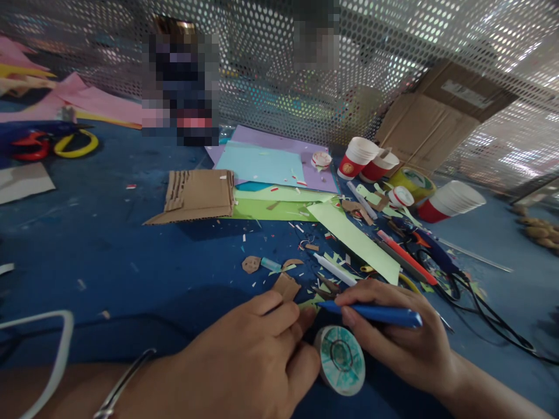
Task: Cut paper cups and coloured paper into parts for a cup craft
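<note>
My right hand pinches a blue marker whose tip points left, towards my left hand. My left hand is closed, fingers bent together; whatever lies between them is hidden. A small brown cardboard piece shows just beyond those fingers, and a scrap of green paper lies by the marker's tip. Between my hands a short round cup base, with a teal pattern on its face, stands tilted against or right beside my left fingers; I cannot tell whether they touch it.
Beyond lie corrugated cardboard, green paper and blue paper. Paper cups, yellow tape, a white pen and a corded blue tool are at right. Scissors lie left. A perforated screen stands behind.
</note>
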Demonstrator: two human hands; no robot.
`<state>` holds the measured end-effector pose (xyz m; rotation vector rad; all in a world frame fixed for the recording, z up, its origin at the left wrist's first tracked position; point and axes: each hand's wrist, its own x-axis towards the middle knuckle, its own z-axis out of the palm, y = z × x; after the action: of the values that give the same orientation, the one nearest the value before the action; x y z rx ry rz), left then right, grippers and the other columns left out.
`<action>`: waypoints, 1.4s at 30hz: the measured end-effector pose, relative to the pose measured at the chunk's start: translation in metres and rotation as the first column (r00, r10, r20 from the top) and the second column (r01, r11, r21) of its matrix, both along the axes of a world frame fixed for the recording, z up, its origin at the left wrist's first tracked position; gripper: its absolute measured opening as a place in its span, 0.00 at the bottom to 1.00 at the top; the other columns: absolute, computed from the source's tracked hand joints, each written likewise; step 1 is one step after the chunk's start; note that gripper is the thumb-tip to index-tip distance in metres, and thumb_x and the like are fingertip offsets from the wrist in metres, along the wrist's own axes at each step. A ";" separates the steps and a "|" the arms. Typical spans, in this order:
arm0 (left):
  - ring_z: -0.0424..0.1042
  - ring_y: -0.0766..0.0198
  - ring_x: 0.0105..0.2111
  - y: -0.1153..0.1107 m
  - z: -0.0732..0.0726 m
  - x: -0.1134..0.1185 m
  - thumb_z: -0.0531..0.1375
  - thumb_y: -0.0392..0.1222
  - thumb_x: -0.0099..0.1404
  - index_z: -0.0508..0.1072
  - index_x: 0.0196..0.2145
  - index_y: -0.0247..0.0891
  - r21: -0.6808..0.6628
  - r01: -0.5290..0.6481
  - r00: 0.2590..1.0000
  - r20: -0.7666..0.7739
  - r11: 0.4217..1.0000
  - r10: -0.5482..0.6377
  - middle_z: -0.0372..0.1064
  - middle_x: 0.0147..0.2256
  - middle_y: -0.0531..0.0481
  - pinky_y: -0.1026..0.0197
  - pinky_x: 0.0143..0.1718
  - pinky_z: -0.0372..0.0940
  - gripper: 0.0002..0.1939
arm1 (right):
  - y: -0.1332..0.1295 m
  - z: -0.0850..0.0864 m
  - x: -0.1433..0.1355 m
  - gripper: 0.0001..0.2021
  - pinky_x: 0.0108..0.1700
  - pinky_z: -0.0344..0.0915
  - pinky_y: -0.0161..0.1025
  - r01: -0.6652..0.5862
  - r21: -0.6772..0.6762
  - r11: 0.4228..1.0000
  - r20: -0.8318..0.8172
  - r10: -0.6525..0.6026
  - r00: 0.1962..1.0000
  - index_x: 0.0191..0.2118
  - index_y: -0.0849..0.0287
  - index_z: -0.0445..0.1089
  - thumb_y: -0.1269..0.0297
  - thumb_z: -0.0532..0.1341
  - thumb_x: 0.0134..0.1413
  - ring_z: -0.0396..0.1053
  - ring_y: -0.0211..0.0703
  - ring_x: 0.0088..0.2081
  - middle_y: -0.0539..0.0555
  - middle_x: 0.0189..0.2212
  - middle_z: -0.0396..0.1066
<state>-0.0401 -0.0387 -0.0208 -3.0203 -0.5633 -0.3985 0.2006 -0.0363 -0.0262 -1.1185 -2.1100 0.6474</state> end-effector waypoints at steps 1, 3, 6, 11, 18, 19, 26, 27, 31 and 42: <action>0.73 0.53 0.45 0.000 0.000 0.000 0.54 0.36 0.70 0.75 0.46 0.35 0.000 -0.003 1.000 0.002 1.000 0.003 0.78 0.42 0.42 0.48 0.59 0.58 0.12 | 0.000 0.000 0.000 0.07 0.32 0.68 0.28 -0.004 0.000 1.000 0.005 0.004 1.000 0.39 0.55 0.72 0.74 0.64 0.56 0.75 0.32 0.28 0.45 0.29 0.77; 0.74 0.53 0.43 0.000 0.000 0.000 0.54 0.36 0.70 0.76 0.46 0.35 -0.005 -0.014 1.000 0.002 1.000 0.014 0.78 0.41 0.42 0.48 0.58 0.59 0.12 | 0.001 -0.001 0.000 0.08 0.32 0.68 0.28 -0.015 0.002 1.000 0.013 0.015 1.000 0.39 0.54 0.72 0.74 0.64 0.56 0.75 0.32 0.28 0.45 0.30 0.77; 0.74 0.54 0.41 -0.001 0.000 0.001 0.52 0.35 0.71 0.76 0.45 0.36 -0.007 -0.013 1.000 0.000 1.000 0.013 0.79 0.40 0.44 0.49 0.57 0.59 0.13 | 0.001 -0.003 0.000 0.08 0.32 0.68 0.28 -0.023 0.007 1.000 0.017 0.022 1.000 0.39 0.54 0.71 0.74 0.64 0.56 0.75 0.32 0.27 0.45 0.29 0.77; 0.74 0.54 0.41 -0.004 -0.001 0.001 0.51 0.36 0.72 0.76 0.45 0.36 -0.002 -0.034 0.999 0.001 0.999 0.034 0.78 0.41 0.44 0.48 0.58 0.56 0.14 | 0.001 -0.002 -0.001 0.07 0.32 0.68 0.29 -0.014 0.015 1.000 0.027 0.014 1.000 0.37 0.54 0.71 0.74 0.64 0.56 0.75 0.32 0.27 0.45 0.29 0.78; 0.74 0.54 0.43 -0.003 -0.002 0.001 0.53 0.37 0.71 0.74 0.48 0.35 -0.019 -0.025 1.000 -0.007 1.000 0.025 0.78 0.43 0.43 0.48 0.59 0.57 0.13 | 0.001 0.000 -0.001 0.06 0.30 0.69 0.30 -0.030 0.014 0.999 0.025 0.030 0.999 0.38 0.56 0.71 0.74 0.64 0.56 0.75 0.33 0.26 0.47 0.28 0.78; 0.74 0.54 0.44 -0.003 -0.002 0.001 0.54 0.37 0.71 0.74 0.49 0.35 -0.027 -0.023 1.000 0.004 0.999 0.023 0.78 0.44 0.42 0.48 0.59 0.57 0.13 | 0.001 0.000 -0.001 0.06 0.30 0.69 0.30 -0.032 0.013 0.999 0.026 0.032 0.999 0.37 0.56 0.71 0.74 0.64 0.56 0.75 0.34 0.26 0.47 0.29 0.78; 0.74 0.53 0.46 -0.001 0.001 0.000 0.56 0.35 0.69 0.74 0.49 0.36 -0.080 -0.010 0.999 0.037 0.997 0.013 0.78 0.44 0.42 0.49 0.59 0.58 0.13 | 0.001 -0.002 -0.001 0.06 0.31 0.69 0.31 -0.029 0.014 0.999 0.015 0.029 0.999 0.38 0.55 0.71 0.74 0.64 0.56 0.76 0.36 0.27 0.48 0.29 0.78; 0.74 0.53 0.47 0.000 0.002 0.000 0.57 0.34 0.69 0.74 0.49 0.36 -0.085 -0.009 0.999 0.044 0.996 0.013 0.78 0.44 0.43 0.49 0.59 0.58 0.13 | 0.001 -0.002 -0.001 0.07 0.31 0.69 0.31 -0.029 0.014 0.999 0.014 0.028 1.000 0.38 0.55 0.71 0.74 0.64 0.56 0.75 0.36 0.27 0.48 0.29 0.78; 0.73 0.54 0.48 0.001 0.004 0.000 0.57 0.34 0.68 0.74 0.49 0.37 -0.108 -0.005 0.999 0.052 0.994 0.011 0.78 0.46 0.43 0.50 0.60 0.57 0.13 | 0.000 -0.003 0.000 0.07 0.32 0.69 0.30 -0.029 0.004 1.000 0.013 0.029 1.000 0.38 0.55 0.71 0.74 0.64 0.56 0.75 0.34 0.27 0.47 0.29 0.77; 0.73 0.54 0.46 0.000 0.004 0.000 0.57 0.34 0.69 0.75 0.48 0.36 -0.100 -0.011 1.000 0.027 0.995 0.014 0.79 0.42 0.44 0.49 0.60 0.58 0.12 | 0.002 -0.002 -0.001 0.07 0.32 0.70 0.31 -0.056 0.009 0.998 0.016 0.056 0.998 0.39 0.55 0.71 0.74 0.63 0.56 0.76 0.36 0.28 0.48 0.30 0.78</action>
<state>-0.0401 -0.0390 -0.0165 -3.1086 -0.6223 -0.4252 0.2000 -0.0344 -0.0282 -1.0659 -2.1622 0.6565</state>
